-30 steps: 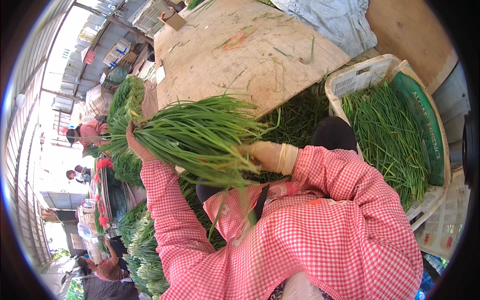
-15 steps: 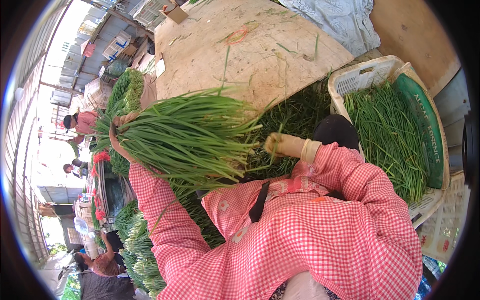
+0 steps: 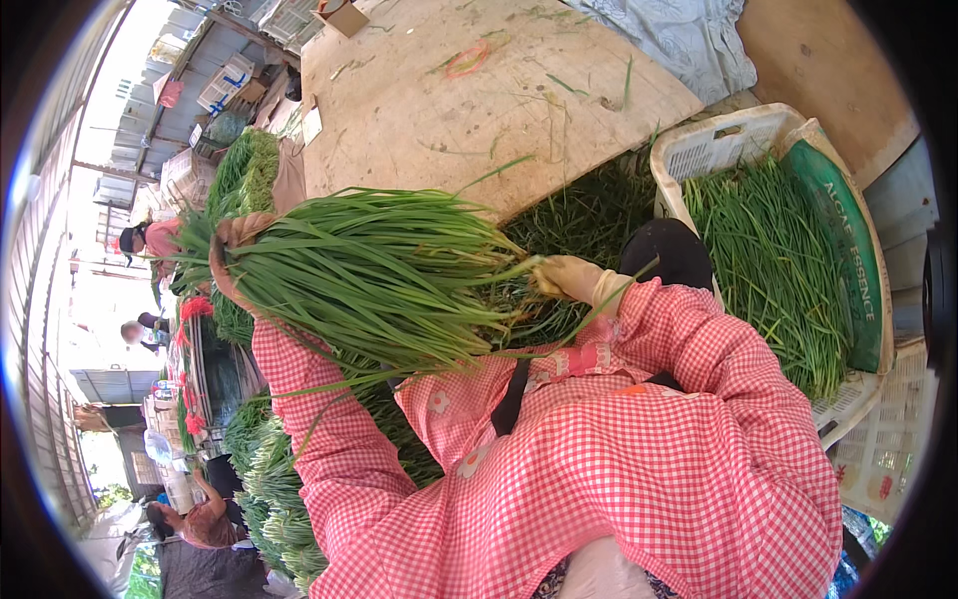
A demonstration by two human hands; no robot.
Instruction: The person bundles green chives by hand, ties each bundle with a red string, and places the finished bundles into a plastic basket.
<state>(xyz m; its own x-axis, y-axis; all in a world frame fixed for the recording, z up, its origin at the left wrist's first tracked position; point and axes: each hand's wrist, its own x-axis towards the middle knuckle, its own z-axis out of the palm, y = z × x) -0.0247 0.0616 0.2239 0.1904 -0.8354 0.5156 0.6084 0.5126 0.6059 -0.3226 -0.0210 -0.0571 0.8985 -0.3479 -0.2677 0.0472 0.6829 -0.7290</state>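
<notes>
A big bunch of green chives (image 3: 369,275) lies across my left hand (image 3: 238,238), whose fingers are wrapped round it at its left end. The long leaves spread to the right, and some of the ends there look yellowish. My right hand (image 3: 569,277), in a pale glove, is at those ends with its fingers pinched on a few leaves. Its fingertips are partly hidden among the leaves.
A wooden board (image 3: 399,120) with leaf scraps and a red ring of string stands ahead. At right is a white crate (image 3: 714,150) of chives with a green sack (image 3: 848,250). Loose leaves (image 3: 589,210) lie below the board. More chive bundles (image 3: 274,499) stand at left; several people work beyond.
My right hand has moved in to the bunch's right end and closed on leaves there. The bunch and my left hand have shifted slightly left.
</notes>
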